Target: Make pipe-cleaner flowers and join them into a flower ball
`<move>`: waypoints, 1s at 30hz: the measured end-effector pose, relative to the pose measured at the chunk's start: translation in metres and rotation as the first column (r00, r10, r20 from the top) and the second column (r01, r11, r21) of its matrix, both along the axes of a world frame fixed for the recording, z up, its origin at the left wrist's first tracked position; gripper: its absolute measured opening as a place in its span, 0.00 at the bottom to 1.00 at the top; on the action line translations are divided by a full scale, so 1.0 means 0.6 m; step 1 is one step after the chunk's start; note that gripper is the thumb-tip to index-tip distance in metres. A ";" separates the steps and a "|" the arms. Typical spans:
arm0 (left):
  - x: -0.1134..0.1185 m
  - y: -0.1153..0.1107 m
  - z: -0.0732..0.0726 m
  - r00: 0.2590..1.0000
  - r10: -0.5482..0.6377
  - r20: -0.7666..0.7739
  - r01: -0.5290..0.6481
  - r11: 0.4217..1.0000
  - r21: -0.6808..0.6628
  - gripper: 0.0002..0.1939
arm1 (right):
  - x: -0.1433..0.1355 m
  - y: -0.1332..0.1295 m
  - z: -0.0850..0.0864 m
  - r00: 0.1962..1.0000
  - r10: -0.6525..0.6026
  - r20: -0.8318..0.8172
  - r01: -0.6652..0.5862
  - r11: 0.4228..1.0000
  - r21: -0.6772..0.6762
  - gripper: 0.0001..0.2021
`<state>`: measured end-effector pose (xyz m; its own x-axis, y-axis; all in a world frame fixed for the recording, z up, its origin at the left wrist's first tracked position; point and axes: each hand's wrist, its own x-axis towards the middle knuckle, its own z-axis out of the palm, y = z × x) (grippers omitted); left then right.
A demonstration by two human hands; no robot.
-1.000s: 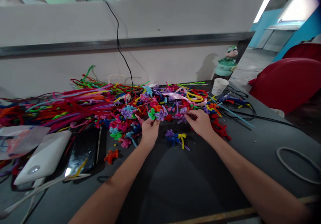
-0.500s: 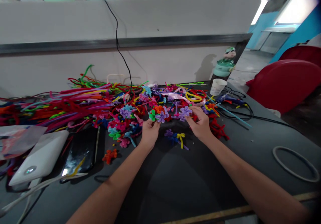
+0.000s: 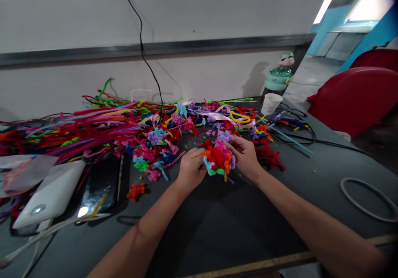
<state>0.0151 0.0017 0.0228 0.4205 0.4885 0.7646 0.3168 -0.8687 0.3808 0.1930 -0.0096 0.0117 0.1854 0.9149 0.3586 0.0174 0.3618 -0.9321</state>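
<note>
In the head view my left hand (image 3: pixel 192 166) is closed at the left side of a bunch of fuzzy pipe-cleaner flowers (image 3: pixel 217 158). The bunch shows red and orange in the middle, with pink, light blue, green and purple around it. My right hand (image 3: pixel 247 157) pinches a purple pipe-cleaner flower (image 3: pixel 224 136) at the bunch's upper right edge. I cannot tell whether that flower is joined to the bunch. Beneath the bunch, a yellow and a purple pipe-cleaner end stick out from pieces mostly hidden on the table.
A heap of pipe cleaners (image 3: pixel 102 124) spreads along the back. On the left lie a white power bank (image 3: pixel 51 195) and a black phone (image 3: pixel 101 186). At the right are a paper cup (image 3: pixel 271 104), a blue glue gun (image 3: pixel 282 120) with its cable, and a grey ring (image 3: pixel 368 199).
The bunch has turned in my left hand, so its red and orange middle now shows. Both hands have come closer together, bringing the purple flower to the bunch's edge.
</note>
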 end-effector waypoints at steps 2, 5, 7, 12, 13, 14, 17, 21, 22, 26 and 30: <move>0.001 -0.002 0.000 0.999 0.007 -0.044 -0.002 0.994 0.107 0.12 | -0.006 -0.010 0.011 0.996 0.071 -0.044 -0.071 0.997 0.005 0.13; 0.004 -0.001 -0.002 0.997 -0.020 -0.072 0.032 0.986 0.166 0.12 | -0.011 -0.020 0.023 0.973 0.200 -0.114 -0.206 0.978 -0.038 0.13; 0.006 -0.001 -0.002 0.995 -0.043 -0.089 0.058 0.983 0.172 0.11 | -0.012 -0.022 0.028 0.947 0.278 -0.161 -0.294 0.952 -0.084 0.15; 0.006 0.001 0.004 0.985 -0.068 -0.161 0.089 0.987 0.130 0.10 | -0.007 -0.018 0.029 0.926 0.333 -0.180 -0.353 0.931 -0.091 0.16; 0.006 0.002 0.004 0.984 -0.070 -0.163 0.087 0.991 0.098 0.10 | -0.006 -0.017 0.028 0.930 0.325 -0.171 -0.342 0.937 -0.078 0.15; 0.006 0.002 0.005 0.985 -0.078 -0.155 0.088 0.994 0.059 0.10 | -0.005 -0.015 0.027 0.935 0.316 -0.162 -0.329 0.942 -0.065 0.15; 0.007 0.003 0.004 0.985 -0.136 -0.105 0.126 0.987 -0.097 0.10 | -0.003 -0.011 0.023 0.947 0.296 -0.124 -0.302 0.953 -0.036 0.15; 0.007 0.004 -0.001 0.985 -0.171 -0.020 0.159 0.950 -0.270 0.11 | -0.002 -0.008 0.015 0.951 0.301 -0.065 -0.304 0.952 -0.039 0.16; 0.006 0.004 -0.002 0.987 -0.161 -0.005 0.153 0.947 -0.282 0.11 | -0.001 -0.008 0.013 0.953 0.299 -0.046 -0.300 0.953 -0.039 0.16; 0.005 0.007 -0.008 0.992 -0.122 0.019 0.122 0.953 -0.279 0.11 | 0.003 -0.008 0.004 0.971 0.239 0.029 -0.240 0.970 0.036 0.14; 0.008 0.007 -0.009 0.982 -0.151 0.114 0.183 0.910 -0.371 0.09 | 0.005 -0.006 -0.004 0.974 0.217 0.072 -0.222 0.971 0.086 0.13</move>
